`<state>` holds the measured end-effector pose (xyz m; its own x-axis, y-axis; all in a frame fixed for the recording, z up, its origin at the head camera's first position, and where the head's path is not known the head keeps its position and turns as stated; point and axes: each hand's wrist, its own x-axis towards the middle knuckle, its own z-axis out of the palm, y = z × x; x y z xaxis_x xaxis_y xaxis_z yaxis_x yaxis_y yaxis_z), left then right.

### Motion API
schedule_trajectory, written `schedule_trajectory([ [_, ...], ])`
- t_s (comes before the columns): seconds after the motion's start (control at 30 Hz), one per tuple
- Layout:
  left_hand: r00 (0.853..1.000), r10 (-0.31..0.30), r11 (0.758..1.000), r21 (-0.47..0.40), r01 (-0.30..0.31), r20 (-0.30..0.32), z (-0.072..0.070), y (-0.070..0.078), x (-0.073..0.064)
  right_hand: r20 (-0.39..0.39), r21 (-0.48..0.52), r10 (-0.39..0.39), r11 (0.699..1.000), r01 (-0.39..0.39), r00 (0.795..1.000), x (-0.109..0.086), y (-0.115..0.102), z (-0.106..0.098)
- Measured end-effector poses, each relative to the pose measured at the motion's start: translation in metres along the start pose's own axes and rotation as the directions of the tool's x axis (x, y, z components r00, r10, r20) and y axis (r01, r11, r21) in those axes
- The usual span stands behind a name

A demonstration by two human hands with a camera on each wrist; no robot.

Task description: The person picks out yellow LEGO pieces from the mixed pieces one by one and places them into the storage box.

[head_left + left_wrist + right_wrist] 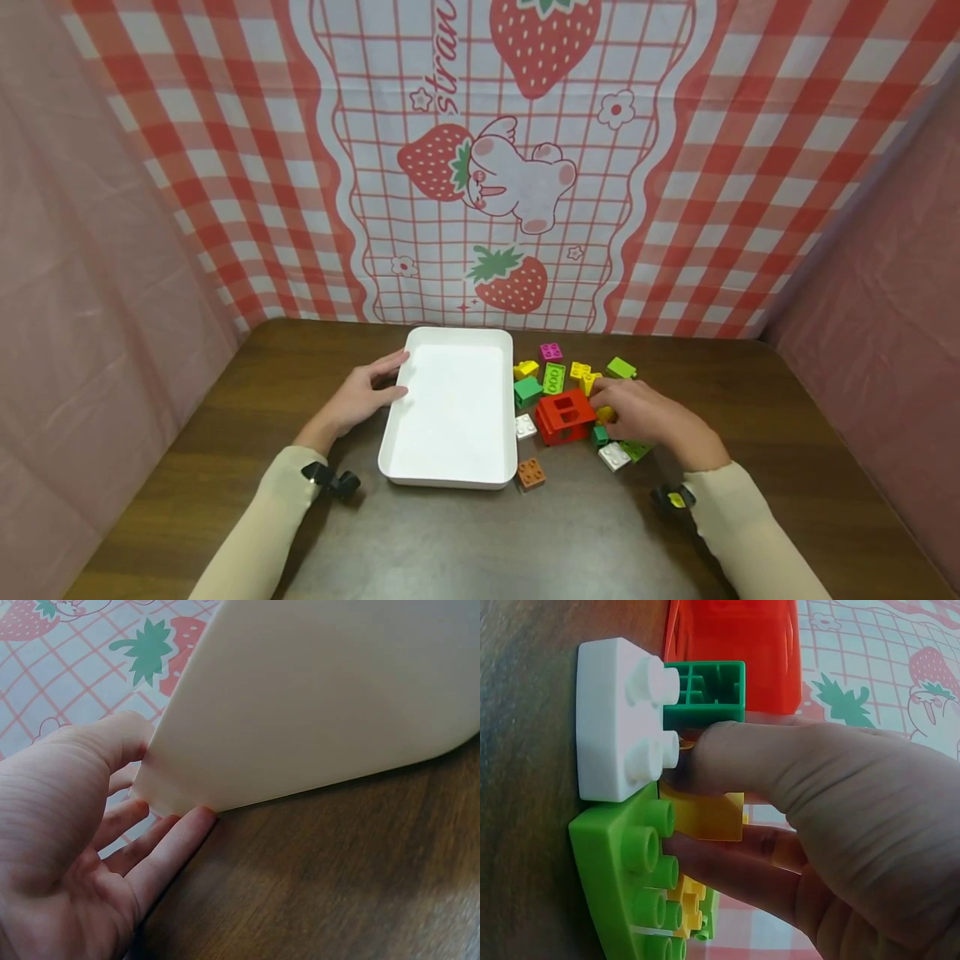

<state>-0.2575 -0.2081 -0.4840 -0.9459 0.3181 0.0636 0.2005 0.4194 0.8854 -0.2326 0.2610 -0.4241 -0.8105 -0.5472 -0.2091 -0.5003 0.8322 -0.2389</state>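
Observation:
In the head view my left hand (356, 400) rests at the left side of a white tray (390, 467), thumb and fingertips at its rim. The left wrist view shows the fingers loosely extended against the tray's outer wall (300, 705). My right hand (648, 417) reaches down among toy building bricks right of the tray. Its thumb and fingers pinch a yellow brick (705, 817), partly hidden by the hand. A dark green brick (705, 716), a white brick (600, 724) and a lime green brick (604, 870) lie close around it.
A red window-like block (550, 421) stands left of my right hand. Several bricks lie near the tray's right side, among them a brown one (531, 473), a green one (527, 392) and a magenta one (551, 352). A checked cloth (420, 275) hangs behind the table.

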Motion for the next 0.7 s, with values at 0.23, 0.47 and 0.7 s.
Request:
schedule_trajectory([
  [0.23, 1.0, 0.004, 1.0, 0.001, -0.004, 0.001, 0.0, 0.0001, 0.0005, -0.001, -0.016, -0.009, 1.0, 0.009, 1.0, 0.001, 0.0003, 0.0003],
  [0.47, 1.0, -0.003, 1.0, 0.004, 0.003, -0.001, -0.0006, -0.0012, 0.0007, 0.002, -0.021, -0.013, 1.0, 0.013, 1.0, -0.0004, 0.0008, -0.001],
  [0.7, 1.0, -0.005, 1.0, -0.006, 0.005, 0.0, -0.0004, -0.0004, -0.0002, -0.015, -0.01, 0.001, 1.0, -0.001, 1.0, -0.0062, 0.0021, -0.0074],
])
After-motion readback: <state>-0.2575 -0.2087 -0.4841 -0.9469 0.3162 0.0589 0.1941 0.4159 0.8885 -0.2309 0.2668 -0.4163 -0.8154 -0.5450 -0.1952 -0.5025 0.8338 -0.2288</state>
